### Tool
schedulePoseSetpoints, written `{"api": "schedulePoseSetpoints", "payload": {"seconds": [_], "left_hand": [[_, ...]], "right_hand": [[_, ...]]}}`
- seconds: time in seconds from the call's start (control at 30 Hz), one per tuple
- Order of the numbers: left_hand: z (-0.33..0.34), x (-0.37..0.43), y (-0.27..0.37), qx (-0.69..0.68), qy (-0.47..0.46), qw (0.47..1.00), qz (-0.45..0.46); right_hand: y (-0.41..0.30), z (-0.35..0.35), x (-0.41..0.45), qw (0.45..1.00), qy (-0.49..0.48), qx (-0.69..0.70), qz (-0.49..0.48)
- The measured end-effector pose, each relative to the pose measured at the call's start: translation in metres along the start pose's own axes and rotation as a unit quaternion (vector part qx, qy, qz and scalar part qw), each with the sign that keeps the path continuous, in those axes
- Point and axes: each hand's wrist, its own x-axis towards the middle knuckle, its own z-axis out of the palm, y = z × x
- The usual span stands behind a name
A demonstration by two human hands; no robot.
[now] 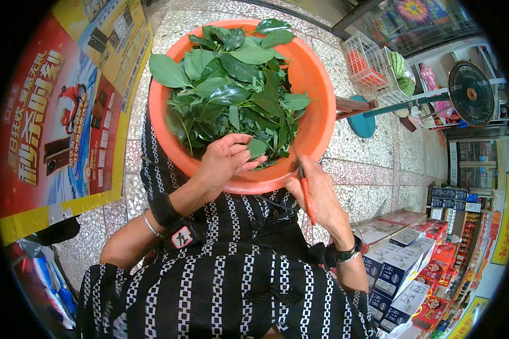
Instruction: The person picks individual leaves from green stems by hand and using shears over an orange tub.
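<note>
An orange plastic basin (316,91) rests before me at my lap, heaped with large green leaves (241,55). Lower in the basin, toward me, lie narrower cut pieces of leaf (261,123). Over the near rim, my left hand (225,159) pinches a single green leaf (258,148) between thumb and fingers. At the near right rim, my right hand (324,197) grips red-handled scissors (306,197), their dark blades pointing into the basin. The blade tips are hard to make out against the basin wall.
A printed poster board (68,114) stands close on my left. To the right are a green fan (471,93) on a stand, white crates (364,63) beside watermelons (398,63), and stacked boxes (401,267). The floor is speckled terrazzo (356,169).
</note>
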Motion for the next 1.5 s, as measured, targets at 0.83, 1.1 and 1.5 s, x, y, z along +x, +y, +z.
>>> {"api": "schedulePoseSetpoints", "payload": {"seconds": [0.83,1.1,1.5], "left_hand": [[0.003,-0.006,0.004,0.042,0.025,0.999,-0.003],[0.006,-0.008,0.003,0.024,0.029,0.999,-0.015],[0.005,-0.008,0.002,0.044,0.013,0.999,-0.006]], "right_hand": [[-0.013,-0.005,0.002,0.998,-0.031,0.014,0.043],[-0.011,0.002,-0.003,0.989,-0.085,-0.123,-0.007],[-0.013,0.003,0.008,0.997,-0.055,-0.024,0.056]]}}
